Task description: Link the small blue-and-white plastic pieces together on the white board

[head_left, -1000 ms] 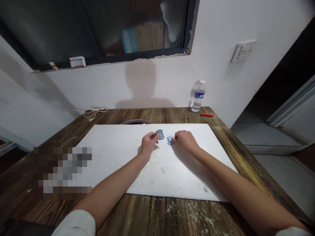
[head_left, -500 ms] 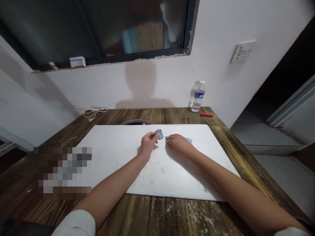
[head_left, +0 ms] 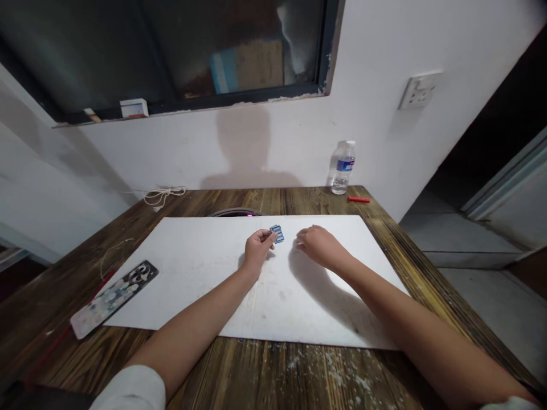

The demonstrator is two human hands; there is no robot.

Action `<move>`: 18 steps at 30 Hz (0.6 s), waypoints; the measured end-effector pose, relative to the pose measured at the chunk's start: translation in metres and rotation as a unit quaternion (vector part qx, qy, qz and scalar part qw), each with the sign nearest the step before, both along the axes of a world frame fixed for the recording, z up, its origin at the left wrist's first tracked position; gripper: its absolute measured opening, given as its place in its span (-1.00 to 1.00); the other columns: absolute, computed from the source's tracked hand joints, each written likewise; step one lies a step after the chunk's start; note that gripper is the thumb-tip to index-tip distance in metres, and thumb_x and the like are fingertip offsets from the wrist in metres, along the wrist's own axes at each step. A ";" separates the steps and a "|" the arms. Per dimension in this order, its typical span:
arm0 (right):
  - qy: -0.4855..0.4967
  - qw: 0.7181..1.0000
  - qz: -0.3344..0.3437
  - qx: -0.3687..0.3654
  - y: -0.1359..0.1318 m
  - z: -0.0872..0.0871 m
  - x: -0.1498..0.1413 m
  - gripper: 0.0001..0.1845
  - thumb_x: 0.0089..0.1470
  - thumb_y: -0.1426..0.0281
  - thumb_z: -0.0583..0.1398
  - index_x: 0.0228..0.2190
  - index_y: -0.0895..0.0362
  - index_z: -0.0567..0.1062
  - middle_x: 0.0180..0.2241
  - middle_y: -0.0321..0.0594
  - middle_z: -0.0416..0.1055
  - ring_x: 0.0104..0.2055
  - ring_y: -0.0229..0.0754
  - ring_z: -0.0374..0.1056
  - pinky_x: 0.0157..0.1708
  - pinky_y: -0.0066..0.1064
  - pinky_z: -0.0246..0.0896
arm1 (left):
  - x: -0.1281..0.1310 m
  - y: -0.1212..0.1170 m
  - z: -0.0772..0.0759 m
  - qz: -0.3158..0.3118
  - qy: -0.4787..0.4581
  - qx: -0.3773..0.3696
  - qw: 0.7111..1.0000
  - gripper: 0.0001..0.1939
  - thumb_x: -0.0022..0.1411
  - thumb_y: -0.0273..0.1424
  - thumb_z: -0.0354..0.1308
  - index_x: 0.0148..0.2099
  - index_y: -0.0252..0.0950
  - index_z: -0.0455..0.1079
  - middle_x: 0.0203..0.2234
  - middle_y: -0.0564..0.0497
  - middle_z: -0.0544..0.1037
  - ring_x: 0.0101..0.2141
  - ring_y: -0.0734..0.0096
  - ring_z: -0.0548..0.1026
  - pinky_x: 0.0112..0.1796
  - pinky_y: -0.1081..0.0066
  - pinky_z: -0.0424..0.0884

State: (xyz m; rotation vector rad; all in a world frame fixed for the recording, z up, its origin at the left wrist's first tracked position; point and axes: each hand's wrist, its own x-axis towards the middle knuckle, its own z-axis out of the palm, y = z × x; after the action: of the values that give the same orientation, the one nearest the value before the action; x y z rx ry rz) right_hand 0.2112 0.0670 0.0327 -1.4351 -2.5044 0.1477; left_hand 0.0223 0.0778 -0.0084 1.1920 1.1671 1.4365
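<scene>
Between the thumb and fingers of my left hand (head_left: 258, 246) is a small flat piece with blue and pale stripes (head_left: 277, 233), too small to name more exactly. It is held just above a white board (head_left: 192, 285). To the right, my right hand (head_left: 317, 244) hovers over the board, apart from the striped piece. Its fingers are bent and slightly apart, with nothing visible between them. The area behind and under this hand is hidden.
A phone in a patterned case (head_left: 113, 299) lies across the board's left edge. Behind the board are a coiled white cable (head_left: 164, 195), a round dark object (head_left: 237, 212), a water bottle (head_left: 343, 169) and a red stick (head_left: 358, 199), all on the wooden table (head_left: 273, 198).
My right hand has lifted and shifted slightly right, its shadow now farther from it. The blue piece seen beyond that hand is now out of sight. My left hand keeps its hold.
</scene>
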 end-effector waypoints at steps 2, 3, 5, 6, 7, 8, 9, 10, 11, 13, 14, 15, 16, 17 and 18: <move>0.139 0.990 -0.010 0.000 -0.004 -0.002 -0.009 -0.80 0.21 0.39 0.17 -0.20 0.14 0.57 -0.15 -0.05 0.55 -0.13 -0.04 0.43 -0.08 -0.26 0.20 | 0.000 0.000 0.001 -0.005 0.001 0.002 1.000 -0.70 -0.05 -0.21 0.38 -0.39 -0.30 0.43 -0.58 0.11 0.43 -0.56 0.56 0.33 -0.48 0.51 0.25; 0.215 0.976 -0.025 -0.014 -0.006 -0.005 -0.014 -0.80 0.22 0.32 0.17 -0.18 0.12 0.55 -0.16 -0.08 0.55 -0.15 -0.08 0.43 -0.13 -0.30 0.22 | 0.000 -0.001 0.002 -0.010 0.001 0.004 1.000 -0.70 -0.05 -0.21 0.38 -0.40 -0.30 0.42 -0.58 0.11 0.43 -0.56 0.55 0.33 -0.48 0.50 0.26; 0.332 0.941 -0.034 -0.061 -0.008 -0.014 -0.024 -0.78 0.17 0.21 0.21 -0.24 0.08 0.52 -0.20 -0.16 0.54 -0.24 -0.14 0.42 -0.25 -0.36 0.23 | 0.000 -0.002 0.004 -0.018 -0.003 0.008 1.000 -0.71 -0.06 -0.23 0.38 -0.41 -0.29 0.40 -0.57 0.11 0.43 -0.55 0.55 0.33 -0.46 0.50 0.28; 0.372 0.924 -0.041 -0.077 -0.009 -0.019 -0.027 -0.76 0.14 0.17 0.23 -0.29 0.08 0.51 -0.27 -0.19 0.54 -0.29 -0.16 0.41 -0.31 -0.38 0.21 | 0.000 -0.003 0.005 -0.023 -0.007 0.010 1.000 -0.72 -0.07 -0.24 0.38 -0.43 -0.29 0.39 -0.57 0.11 0.42 -0.55 0.55 0.33 -0.45 0.50 0.28; 0.402 0.910 -0.052 -0.090 -0.008 -0.024 -0.030 -0.72 0.10 0.12 0.25 -0.35 0.09 0.49 -0.34 -0.21 0.53 -0.35 -0.18 0.38 -0.34 -0.39 0.19 | 0.001 -0.004 0.006 -0.029 -0.011 0.009 0.999 -0.72 -0.08 -0.26 0.38 -0.44 -0.29 0.38 -0.58 0.12 0.42 -0.54 0.55 0.33 -0.44 0.49 0.28; 0.430 0.895 -0.064 -0.099 -0.007 -0.029 -0.032 -0.67 0.05 0.07 0.26 -0.40 0.09 0.47 -0.39 -0.23 0.51 -0.39 -0.19 0.35 -0.38 -0.39 0.17 | 0.001 -0.005 0.007 -0.037 -0.014 0.008 0.999 -0.72 -0.10 -0.27 0.39 -0.45 -0.29 0.38 -0.59 0.12 0.41 -0.54 0.54 0.34 -0.44 0.49 0.28; 0.453 0.882 -0.074 -0.106 -0.006 -0.033 -0.032 -0.63 0.00 0.03 0.28 -0.44 0.09 0.45 -0.45 -0.25 0.48 -0.43 -0.20 0.32 -0.41 -0.40 0.14 | 0.002 -0.007 0.008 -0.048 -0.016 0.005 0.999 -0.72 -0.11 -0.28 0.40 -0.46 -0.29 0.38 -0.60 0.12 0.41 -0.54 0.53 0.34 -0.44 0.48 0.29; 0.472 0.871 -0.082 -0.112 -0.004 -0.035 -0.032 -0.59 -0.05 0.00 0.30 -0.47 0.09 0.43 -0.49 -0.27 0.45 -0.45 -0.20 0.29 -0.43 -0.40 0.12 | 0.003 -0.008 0.008 -0.059 -0.017 0.003 0.998 -0.72 -0.12 -0.28 0.41 -0.46 -0.29 0.38 -0.60 0.11 0.42 -0.54 0.52 0.34 -0.43 0.47 0.29; 0.490 0.859 -0.085 -0.119 -0.002 -0.037 -0.032 -0.56 -0.10 -0.02 0.31 -0.50 0.09 0.42 -0.52 -0.28 0.43 -0.47 -0.21 0.27 -0.45 -0.40 0.10 | 0.003 -0.009 0.009 -0.069 -0.018 0.001 0.997 -0.71 -0.12 -0.27 0.41 -0.46 -0.30 0.39 -0.60 0.10 0.43 -0.53 0.51 0.35 -0.43 0.46 0.30; 0.521 0.838 -0.084 -0.137 0.001 -0.039 -0.031 -0.53 -0.17 -0.04 0.33 -0.54 0.10 0.41 -0.55 -0.29 0.39 -0.48 -0.22 0.24 -0.46 -0.40 0.08 | 0.003 -0.011 0.010 -0.084 -0.019 -0.001 0.996 -0.71 -0.11 -0.24 0.42 -0.45 -0.30 0.42 -0.58 0.07 0.45 -0.53 0.50 0.36 -0.42 0.45 0.31; 0.533 0.829 -0.081 -0.148 0.002 -0.038 -0.031 -0.53 -0.18 -0.04 0.34 -0.55 0.10 0.42 -0.56 -0.29 0.39 -0.49 -0.22 0.24 -0.46 -0.40 0.08 | 0.003 -0.011 0.010 -0.090 -0.019 0.000 0.996 -0.70 -0.10 -0.23 0.42 -0.44 -0.31 0.44 -0.57 0.07 0.46 -0.52 0.50 0.37 -0.41 0.44 0.32; 0.543 0.821 -0.078 -0.161 0.002 -0.037 -0.030 -0.53 -0.19 -0.04 0.34 -0.55 0.11 0.43 -0.57 -0.28 0.39 -0.49 -0.22 0.25 -0.46 -0.40 0.09 | 0.003 -0.011 0.010 -0.094 -0.019 0.001 0.995 -0.70 -0.09 -0.21 0.42 -0.44 -0.31 0.45 -0.56 0.06 0.47 -0.52 0.50 0.37 -0.41 0.44 0.32; 0.550 0.814 -0.077 -0.172 0.002 -0.036 -0.030 -0.53 -0.19 -0.03 0.34 -0.55 0.12 0.44 -0.57 -0.27 0.40 -0.49 -0.22 0.25 -0.45 -0.40 0.09 | 0.002 -0.011 0.010 -0.099 -0.018 0.001 0.995 -0.69 -0.08 -0.19 0.42 -0.45 -0.31 0.46 -0.56 0.05 0.47 -0.52 0.50 0.37 -0.41 0.44 0.32; 0.554 0.809 -0.077 -0.181 0.002 -0.035 -0.030 -0.54 -0.18 -0.03 0.34 -0.55 0.12 0.45 -0.57 -0.27 0.40 -0.49 -0.22 0.26 -0.44 -0.40 0.10 | 0.002 -0.010 0.010 -0.102 -0.019 0.000 0.995 -0.68 -0.07 -0.18 0.42 -0.44 -0.31 0.46 -0.56 0.05 0.48 -0.53 0.51 0.37 -0.41 0.44 0.32; 0.557 0.805 -0.077 -0.188 0.001 -0.034 -0.030 -0.54 -0.18 -0.02 0.34 -0.54 0.13 0.46 -0.58 -0.26 0.41 -0.50 -0.22 0.27 -0.44 -0.40 0.11 | 0.002 -0.009 0.009 -0.105 -0.022 -0.003 0.994 -0.67 -0.07 -0.17 0.42 -0.44 -0.31 0.47 -0.56 0.05 0.48 -0.53 0.52 0.36 -0.41 0.45 0.31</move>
State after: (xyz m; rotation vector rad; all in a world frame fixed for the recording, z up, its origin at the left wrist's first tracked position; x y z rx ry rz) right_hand 0.1817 0.0683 -0.0011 -1.1122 -1.3972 1.1351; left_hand 0.0239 0.0685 0.0008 1.2332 0.9845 1.2937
